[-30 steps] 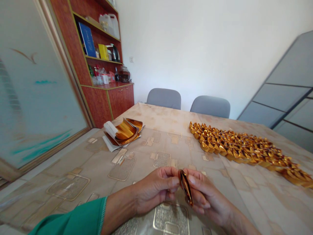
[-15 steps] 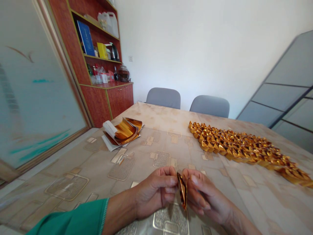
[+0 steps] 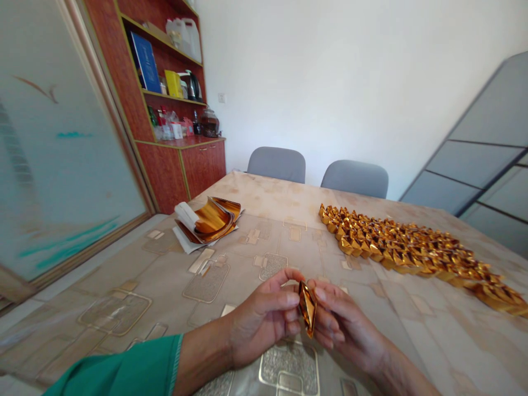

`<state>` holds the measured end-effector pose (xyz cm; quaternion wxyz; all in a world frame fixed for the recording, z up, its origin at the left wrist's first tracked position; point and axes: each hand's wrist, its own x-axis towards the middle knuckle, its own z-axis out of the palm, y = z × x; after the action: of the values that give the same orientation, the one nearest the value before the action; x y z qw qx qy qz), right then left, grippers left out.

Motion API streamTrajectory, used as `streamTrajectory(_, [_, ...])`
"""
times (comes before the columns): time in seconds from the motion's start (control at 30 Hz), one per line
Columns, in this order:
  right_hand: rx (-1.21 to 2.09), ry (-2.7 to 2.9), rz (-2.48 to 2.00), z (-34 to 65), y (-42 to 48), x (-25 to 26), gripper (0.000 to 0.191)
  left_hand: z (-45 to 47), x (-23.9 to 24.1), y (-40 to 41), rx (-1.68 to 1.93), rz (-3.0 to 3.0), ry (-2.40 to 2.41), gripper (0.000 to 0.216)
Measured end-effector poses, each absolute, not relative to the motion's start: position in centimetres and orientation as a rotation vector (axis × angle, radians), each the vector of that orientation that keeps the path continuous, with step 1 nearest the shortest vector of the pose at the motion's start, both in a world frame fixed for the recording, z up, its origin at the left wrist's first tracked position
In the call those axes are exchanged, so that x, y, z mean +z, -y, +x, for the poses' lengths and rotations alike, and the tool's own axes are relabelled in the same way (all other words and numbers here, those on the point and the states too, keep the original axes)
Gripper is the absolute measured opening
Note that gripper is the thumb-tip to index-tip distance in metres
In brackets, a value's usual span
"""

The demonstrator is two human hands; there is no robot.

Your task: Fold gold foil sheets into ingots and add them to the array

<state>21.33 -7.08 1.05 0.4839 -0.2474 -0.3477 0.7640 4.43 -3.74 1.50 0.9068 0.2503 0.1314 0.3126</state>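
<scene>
Between my two hands, above the near part of the table, is a small folded gold foil paper piece (image 3: 307,309), long and pointed at both ends. My left hand (image 3: 268,316) grips its left side between thumb and fingers. On the other side, my right hand (image 3: 344,319) pinches it with thumb and fingertips. Rows of folded gold foil pieces (image 3: 396,242) stand packed together on the right side of the table. To the left lies a curled stack of gold foil sheets (image 3: 212,220) with white paper around it.
A patterned cloth covers the table (image 3: 247,264). Two grey chairs (image 3: 276,164) stand at its far edge. On the left are a red-brown cabinet (image 3: 165,170) with bottles and boxes, and a frosted glass door (image 3: 61,154).
The foil piece has risen slightly and turned, so more of its bright face shows. It looks a little wider. My left fingers have lifted and spread somewhat around it.
</scene>
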Motion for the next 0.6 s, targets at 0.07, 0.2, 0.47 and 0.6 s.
streamTrajectory(0.07, [1.858,0.865,-0.616,21.3,7.0,0.8,0.023,4.5,1.6,3.9,0.667,0.576,-0.297,0.042])
streamTrajectory(0.2, [1.85,0.898,-0.619,21.3,7.2,0.1,0.025,4.5,1.7,3.9,0.704,0.665,-0.411,0.043])
streamTrajectory(0.47, [1.845,0.745,-0.634,21.2,7.4,0.0,0.019,4.7,1.3,3.9,0.711,0.786,-0.417,0.04])
streamTrajectory(0.6, [1.862,0.776,-0.624,21.2,7.4,0.0,0.022,4.9,1.1,4.0,0.775,0.86,-0.477,0.035])
